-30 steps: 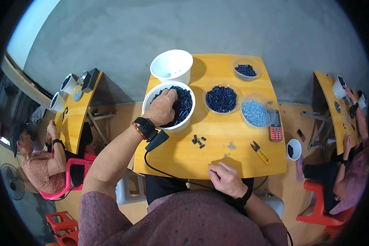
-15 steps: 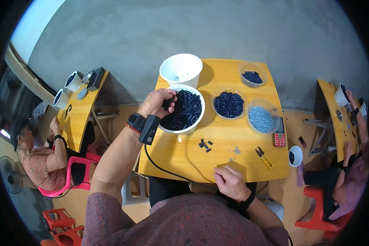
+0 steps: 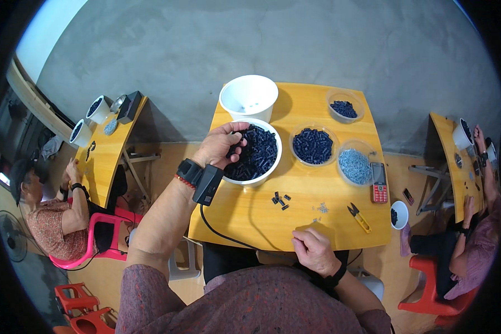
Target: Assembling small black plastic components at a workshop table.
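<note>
Presently, the left hand [image 3: 221, 149] is above the left side of the white bucket [image 3: 254, 182], fingers bent; whether they pinch a piece, I cannot tell. The dark pieces [image 3: 260, 153] lie inside, below and rightward, long axes mixed. The right hand [image 3: 315, 251], folded loosely at the counter's [image 3: 242, 214] near edge, is farther.

Purple & blk

We see a short-sleeved dull-purple fabric shirt [image 3: 250, 306] w/ red specks, dark trousers [image 3: 228, 260]; L-wrist red-beaded bracelet [image 3: 185, 182], blk strap [image 3: 189, 168], blk rectangular box [image 3: 208, 185] w/ thin blk cable [image 3: 209, 225]; R-wrist blk band [image 3: 334, 276].
</note>
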The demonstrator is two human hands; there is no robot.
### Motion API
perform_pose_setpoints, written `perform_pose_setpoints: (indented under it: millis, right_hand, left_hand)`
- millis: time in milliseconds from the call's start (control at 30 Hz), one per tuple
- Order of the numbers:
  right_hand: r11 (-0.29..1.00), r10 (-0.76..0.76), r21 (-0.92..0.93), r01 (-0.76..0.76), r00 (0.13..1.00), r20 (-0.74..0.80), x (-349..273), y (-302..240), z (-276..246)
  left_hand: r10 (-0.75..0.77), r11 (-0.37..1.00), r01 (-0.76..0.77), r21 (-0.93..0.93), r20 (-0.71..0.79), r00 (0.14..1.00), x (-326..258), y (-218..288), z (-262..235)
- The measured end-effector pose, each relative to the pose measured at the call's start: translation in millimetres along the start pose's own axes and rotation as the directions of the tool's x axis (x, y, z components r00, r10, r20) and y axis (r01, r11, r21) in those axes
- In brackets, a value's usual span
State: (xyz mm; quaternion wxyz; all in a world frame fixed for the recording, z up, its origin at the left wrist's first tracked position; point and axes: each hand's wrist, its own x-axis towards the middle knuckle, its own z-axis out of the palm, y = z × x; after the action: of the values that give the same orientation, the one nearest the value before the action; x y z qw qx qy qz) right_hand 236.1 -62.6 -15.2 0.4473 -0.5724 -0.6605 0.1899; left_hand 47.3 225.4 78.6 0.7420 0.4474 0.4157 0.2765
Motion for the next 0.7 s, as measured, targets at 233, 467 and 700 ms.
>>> perform_pose_setpoints:
  millis: [233, 467, 700]
  right_hand:
    - [1.0, -0.026, -0.002, 0.026, 0.999, -0.021, -1, 3, 2]
    - [1.0, -0.01, -0.007, 0.01, 1.0, -0.02, -1, 2, 2]
    - [0.998, 0.037, 0.045, -0.037, 0.999, 0.008, 3, -2, 0]
  left_hand:
    - [0.098, 0.979, -0.083, -0.187, 0.069, 0.993, -24, 19, 0]
    - [0.19, 0.894, -0.183, -0.409, -0.025, 0.982, -100, -16, 9]
    - [0.09, 0.985, -0.123, -0.118, -0.253, 0.963, -128, -108, 36]
